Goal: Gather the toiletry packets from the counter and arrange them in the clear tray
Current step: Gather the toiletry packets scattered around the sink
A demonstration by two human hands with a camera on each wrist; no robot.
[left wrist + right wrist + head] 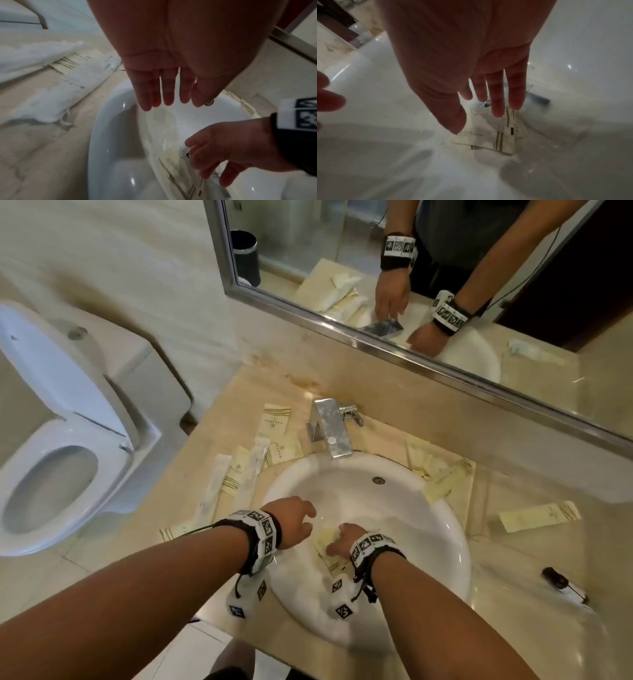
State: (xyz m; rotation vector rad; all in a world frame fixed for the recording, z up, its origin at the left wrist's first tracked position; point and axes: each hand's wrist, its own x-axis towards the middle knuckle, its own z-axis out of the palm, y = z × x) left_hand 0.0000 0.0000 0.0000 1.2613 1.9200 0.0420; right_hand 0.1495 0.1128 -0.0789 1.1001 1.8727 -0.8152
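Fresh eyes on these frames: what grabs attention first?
Both hands reach into the white sink basin: the right hand is spread over cream packets lying near the drain, the left hand open just above. More packets are scattered on the counter left of the faucet.

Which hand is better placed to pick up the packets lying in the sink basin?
Right. The right hand has its fingers directly over the packets in the sink basin, almost touching them. The left hand hovers open beside them.
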